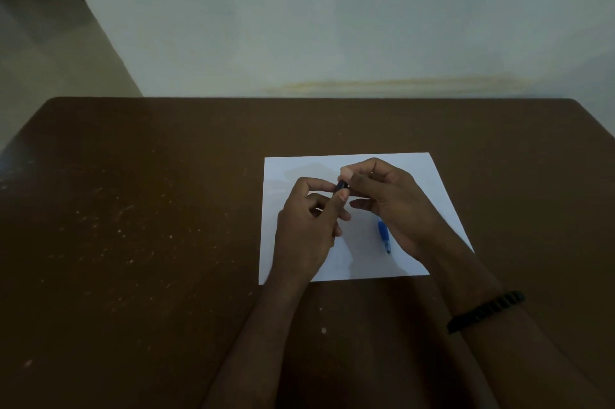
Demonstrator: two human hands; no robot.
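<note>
Pinching a dark blue piece [342,186] between them, the left hand [307,225] and right hand [391,200] meet above the white paper [336,263] on the table [133,208]. The fingers [319,182] of both hands grasp the piece; a blue pen [384,237] lies on the paper beside the right hand

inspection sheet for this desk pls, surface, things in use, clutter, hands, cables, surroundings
surface: brown table, scuffed with pale specks; a white paper sheet lies flat on it
job's things: dark blue piece, maybe a pen cap, held over the sheet; blue pen lies on the sheet, partly hidden by the right hand
clutter: nothing seen
hands: left hand and right hand both pinch the dark blue piece; black bracelet on the right wrist
cables: nothing seen
surroundings: pale wall behind the table, stained near its base; floor at far left; dim light
</note>
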